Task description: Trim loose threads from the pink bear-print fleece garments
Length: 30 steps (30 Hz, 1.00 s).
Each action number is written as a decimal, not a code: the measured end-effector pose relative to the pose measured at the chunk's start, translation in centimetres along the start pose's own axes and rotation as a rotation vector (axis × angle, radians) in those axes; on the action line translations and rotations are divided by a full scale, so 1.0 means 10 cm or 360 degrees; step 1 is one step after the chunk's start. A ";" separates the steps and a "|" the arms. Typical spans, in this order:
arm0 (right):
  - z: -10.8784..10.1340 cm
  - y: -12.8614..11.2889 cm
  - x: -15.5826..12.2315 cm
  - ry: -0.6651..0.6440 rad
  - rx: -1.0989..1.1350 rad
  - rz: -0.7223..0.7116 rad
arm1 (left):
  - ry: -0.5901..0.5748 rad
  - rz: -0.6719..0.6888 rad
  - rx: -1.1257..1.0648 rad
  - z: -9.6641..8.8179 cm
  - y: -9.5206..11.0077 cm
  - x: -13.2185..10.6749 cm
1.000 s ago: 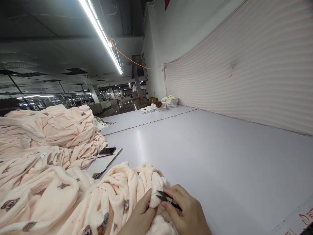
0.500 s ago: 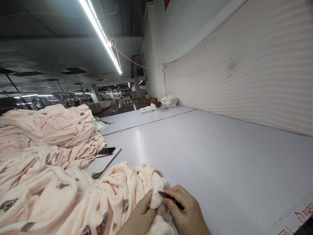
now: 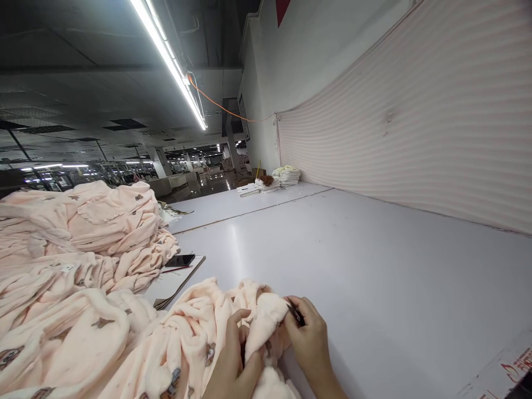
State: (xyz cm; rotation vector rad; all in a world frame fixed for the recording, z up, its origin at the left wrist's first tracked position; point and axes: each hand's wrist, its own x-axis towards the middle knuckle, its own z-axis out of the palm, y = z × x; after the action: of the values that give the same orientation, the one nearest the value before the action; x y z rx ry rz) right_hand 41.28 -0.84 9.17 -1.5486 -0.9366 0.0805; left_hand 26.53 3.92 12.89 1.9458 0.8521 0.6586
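Note:
A pale pink plush garment (image 3: 199, 316) with small animal prints lies bunched at the table's near edge. My left hand (image 3: 235, 354) grips a fold of it, thumb on the near side and fingers curled behind. My right hand (image 3: 310, 338) holds small black thread snips (image 3: 296, 314), their dark tips pointing up and left. Its thumb and fingertips are at the right edge of the raised, whitish fold (image 3: 268, 318) and seem to pinch it. Part of the snips is hidden inside the hand.
More pink plush garments (image 3: 83, 221) are heaped on the left. Beside them a black phone (image 3: 180, 260) and a red pen (image 3: 177, 269) lie on a clipboard (image 3: 166, 288). Folded white cloths (image 3: 286, 176) are stacked at the far end of the white table (image 3: 353, 266). Striped sheeting (image 3: 394, 149) covers the right wall.
My right hand has moved slightly up, turning the snips, whose tips have left the middle of the fold. The fold is now stretched between both hands. My left hand has shifted a little left.

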 end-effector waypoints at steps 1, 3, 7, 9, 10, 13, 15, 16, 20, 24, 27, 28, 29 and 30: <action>-0.02 -0.01 0.05 0.0015 -0.0015 -0.0008 | -0.0075 -0.0053 -0.0096 -0.03 0.04 0.01; -0.04 -0.03 0.13 0.0012 -0.0057 -0.0021 | -0.0224 -0.0210 -0.0434 -0.09 0.12 0.03; -0.10 -0.09 0.13 -0.0093 -0.0105 0.0021 | -0.0314 -0.0609 -0.1270 -0.13 0.22 0.03; -0.16 -0.13 0.06 -0.0247 -0.0081 0.0027 | -0.0303 -0.0700 -0.1564 -0.13 0.24 0.03; -0.20 -0.15 0.02 -0.0339 -0.0050 0.0021 | -0.0308 -0.0736 -0.1681 -0.13 0.24 0.03; -0.29 -0.17 -0.10 -0.0529 0.0063 -0.0059 | -0.0311 -0.0872 -0.1891 -0.13 0.23 0.04; -0.31 -0.18 -0.14 -0.0566 0.0086 -0.0139 | -0.0296 -0.0938 -0.1940 -0.13 0.24 0.07; -0.30 -0.18 -0.15 -0.0562 0.0066 -0.0179 | -0.0296 -0.0959 -0.1955 -0.13 0.24 0.07; -0.28 -0.22 -0.13 -0.0393 -0.0135 -0.0273 | -0.0319 -0.0970 -0.1979 -0.13 0.26 0.09; -0.32 -0.22 -0.12 -0.0318 -0.0152 -0.0214 | -0.0320 -0.0958 -0.1999 -0.12 0.25 0.08; -0.34 -0.21 -0.15 -0.0420 -0.0080 -0.0200 | -0.0397 -0.0998 -0.2054 -0.13 0.24 0.08; -0.33 -0.21 -0.17 -0.0450 -0.0059 -0.0195 | -0.0417 -0.1004 -0.2069 -0.13 0.24 0.07; -0.32 -0.22 -0.17 -0.0470 -0.0041 -0.0188 | -0.0428 -0.0997 -0.2080 -0.14 0.24 0.07; -0.30 -0.23 -0.18 -0.0486 -0.0027 -0.0181 | -0.0430 -0.0990 -0.2086 -0.14 0.24 0.06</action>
State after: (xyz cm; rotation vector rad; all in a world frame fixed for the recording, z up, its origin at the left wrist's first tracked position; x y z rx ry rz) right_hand 40.57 -4.49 11.04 -1.5205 -1.2668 0.2335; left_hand 26.65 4.24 15.70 0.5171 0.5425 0.3700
